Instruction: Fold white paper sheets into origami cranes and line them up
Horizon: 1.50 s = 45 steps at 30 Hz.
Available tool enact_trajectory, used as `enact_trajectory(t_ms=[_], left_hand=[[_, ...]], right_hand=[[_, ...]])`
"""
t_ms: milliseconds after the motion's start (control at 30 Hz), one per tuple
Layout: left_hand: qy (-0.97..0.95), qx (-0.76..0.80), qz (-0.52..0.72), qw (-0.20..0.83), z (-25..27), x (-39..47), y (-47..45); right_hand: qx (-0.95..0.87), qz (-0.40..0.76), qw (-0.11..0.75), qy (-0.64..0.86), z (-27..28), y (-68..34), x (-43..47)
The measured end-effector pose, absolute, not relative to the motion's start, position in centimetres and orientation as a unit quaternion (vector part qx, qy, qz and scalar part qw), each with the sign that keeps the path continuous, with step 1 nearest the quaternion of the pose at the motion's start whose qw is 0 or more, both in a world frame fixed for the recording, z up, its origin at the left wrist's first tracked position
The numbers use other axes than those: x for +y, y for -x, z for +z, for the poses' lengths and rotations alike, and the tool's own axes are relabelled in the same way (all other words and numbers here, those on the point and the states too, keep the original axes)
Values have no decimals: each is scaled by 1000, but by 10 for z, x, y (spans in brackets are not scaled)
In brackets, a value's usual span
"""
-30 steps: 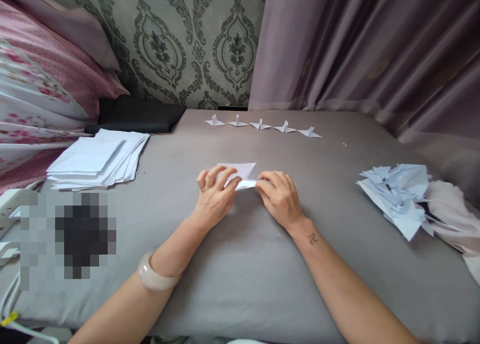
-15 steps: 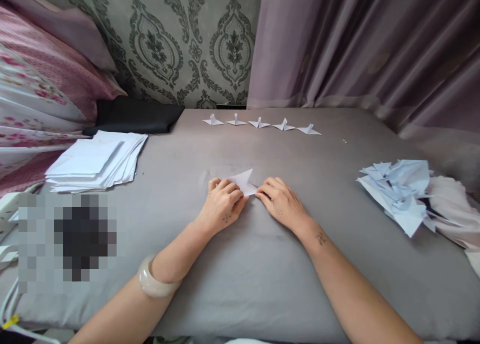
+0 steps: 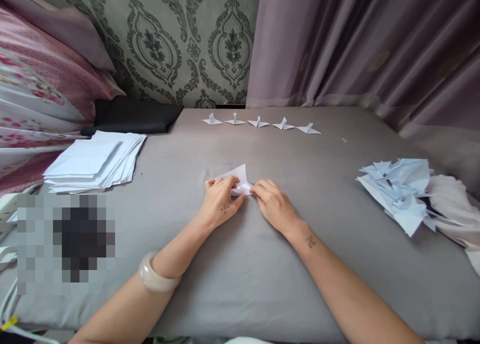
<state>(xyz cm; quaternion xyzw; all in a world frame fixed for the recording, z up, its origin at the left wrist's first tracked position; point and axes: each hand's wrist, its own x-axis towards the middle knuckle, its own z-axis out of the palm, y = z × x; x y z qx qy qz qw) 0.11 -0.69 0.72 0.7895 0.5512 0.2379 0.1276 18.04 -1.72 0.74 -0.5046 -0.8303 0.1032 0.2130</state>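
Observation:
A partly folded piece of white paper (image 3: 240, 173) lies in the middle of the grey cloth, one pointed flap standing up at the back. My left hand (image 3: 222, 196) grips its left side, thumb along the near edge and fingers curled over the folds. At the paper's right corner, my right hand (image 3: 273, 201) pinches with thumb and fingertips. Part of the paper is hidden beneath the left fingers. Farther back stands a row of several small folded paper birds (image 3: 258, 122), their wings spread.
Left, a stack of white paper sheets (image 3: 90, 159) lies before a folded black cloth (image 3: 135, 116). A pile of folded paper pieces (image 3: 401, 189) sits at right beside a pale cloth (image 3: 448, 204). White cables (image 3: 13, 294) run along the left edge. One left area is blurred out.
The flap at the back of the paper has risen and opened wider. My left fingers have lifted and curled inward over it, and my right hand has shifted slightly left.

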Motion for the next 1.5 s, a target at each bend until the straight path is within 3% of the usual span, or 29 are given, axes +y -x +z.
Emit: enact_trajectory(t_ms=[167, 300, 600, 967, 1267, 1500], left_hand=[[-806, 545, 187, 132, 13, -6, 11], [-824, 514, 213, 105, 11, -4, 14], [-798, 513, 300, -97, 8, -7, 8], [-887, 393, 243, 25, -2, -4, 7], [-909, 369, 193, 32, 7, -8, 8], [-917, 367, 149, 51, 14, -9, 8]], right_hand=[[-843, 75, 181, 501, 10, -179, -24], [-851, 53, 154, 500, 13, -178, -27], [-865, 43, 110, 488, 18, -178, -31], [-837, 102, 63, 535, 30, -183, -35], [-814, 176, 47, 552, 41, -204, -30], [-804, 203, 87, 552, 40, -217, -24]])
